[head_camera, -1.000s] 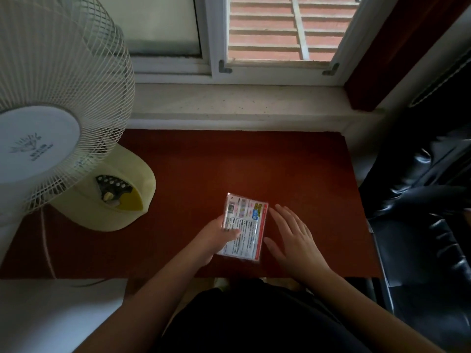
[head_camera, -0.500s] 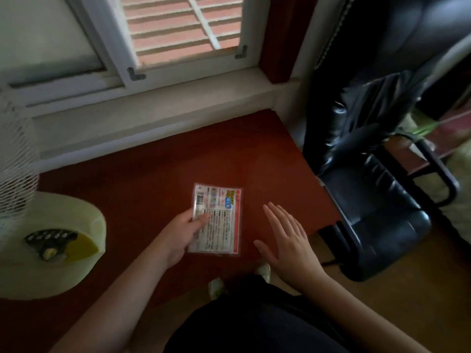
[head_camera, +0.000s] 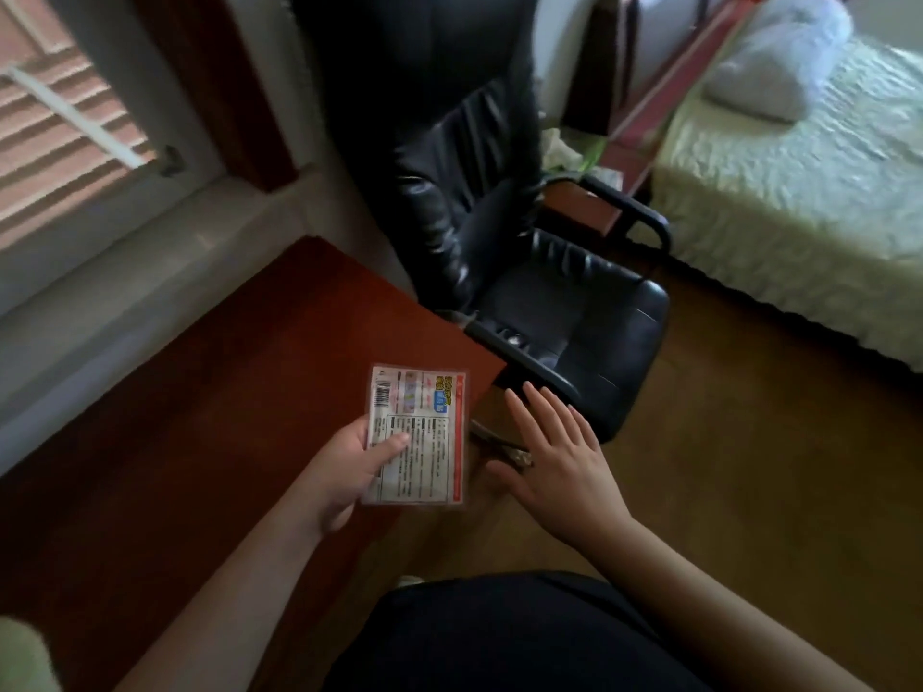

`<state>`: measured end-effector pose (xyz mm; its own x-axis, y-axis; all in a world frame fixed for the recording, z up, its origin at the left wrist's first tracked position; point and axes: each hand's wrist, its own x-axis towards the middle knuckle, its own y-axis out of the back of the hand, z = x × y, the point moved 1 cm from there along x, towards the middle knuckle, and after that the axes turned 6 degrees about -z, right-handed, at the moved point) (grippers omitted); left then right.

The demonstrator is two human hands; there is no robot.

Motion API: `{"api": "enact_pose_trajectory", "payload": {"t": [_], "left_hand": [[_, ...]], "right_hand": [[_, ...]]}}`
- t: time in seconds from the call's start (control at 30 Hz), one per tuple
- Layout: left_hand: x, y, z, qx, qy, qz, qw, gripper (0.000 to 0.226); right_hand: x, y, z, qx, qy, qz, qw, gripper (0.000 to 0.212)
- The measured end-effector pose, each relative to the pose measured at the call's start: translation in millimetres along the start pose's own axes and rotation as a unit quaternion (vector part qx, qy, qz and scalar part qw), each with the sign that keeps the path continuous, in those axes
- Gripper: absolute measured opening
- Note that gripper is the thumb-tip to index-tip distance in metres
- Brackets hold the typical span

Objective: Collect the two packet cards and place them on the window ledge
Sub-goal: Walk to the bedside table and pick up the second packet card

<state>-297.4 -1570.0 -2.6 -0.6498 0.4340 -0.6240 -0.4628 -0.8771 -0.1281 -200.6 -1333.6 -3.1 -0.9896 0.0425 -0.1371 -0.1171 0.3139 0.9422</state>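
Observation:
My left hand [head_camera: 344, 467] grips a packet card [head_camera: 424, 437] by its left edge, thumb on the printed face; the card shows a barcode, small text and a red border, and I cannot tell whether a second card lies behind it. It hovers above the right end of the red-brown table [head_camera: 210, 417]. My right hand [head_camera: 554, 457] is flat with fingers spread, just right of the card, past the table's corner and over the floor. The pale window ledge [head_camera: 165, 272] runs diagonally at the upper left, below the white window frame [head_camera: 125, 157].
A black leather office chair [head_camera: 524, 272] stands right beside the table's right corner, its armrest near my right hand. A bed with a pale cover [head_camera: 799, 202] fills the upper right. Wooden floor [head_camera: 749, 467] lies between. A bit of the fan's base [head_camera: 20, 656] shows at bottom left.
The view has swung right: the fan has nearly left the frame, and the chair and bed have come in. Both hands keep their pose, the card still in my left.

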Motion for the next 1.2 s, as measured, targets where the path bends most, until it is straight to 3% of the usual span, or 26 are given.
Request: {"api": "enact_pose_trajectory", "payload": {"t": [0.2, 0.43, 0.7, 0.93, 1.2], "left_hand": [[34, -90, 23, 0.059, 0.01, -0.06, 0.996, 0.017], [67, -188, 29, 0.121, 0.016, -0.081, 0.989, 0.018], [96, -280, 28, 0.206, 0.015, -0.143, 0.968, 0.021], [144, -334, 46, 0.179, 0.059, -0.192, 0.963, 0.044], [221, -409, 79, 0.139, 0.081, -0.268, 0.95, 0.027]], "right_hand": [[-50, 21, 84, 0.02, -0.082, 0.028, 0.996, 0.08], [-110, 37, 185, 0.06, -0.165, 0.046, 0.983, 0.084], [-140, 46, 252, 0.119, -0.25, 0.059, 0.959, 0.082], [-153, 58, 303, 0.142, -0.319, 0.062, 0.935, 0.078], [-128, 86, 374, 0.133, -0.362, 0.049, 0.921, 0.074]]}}
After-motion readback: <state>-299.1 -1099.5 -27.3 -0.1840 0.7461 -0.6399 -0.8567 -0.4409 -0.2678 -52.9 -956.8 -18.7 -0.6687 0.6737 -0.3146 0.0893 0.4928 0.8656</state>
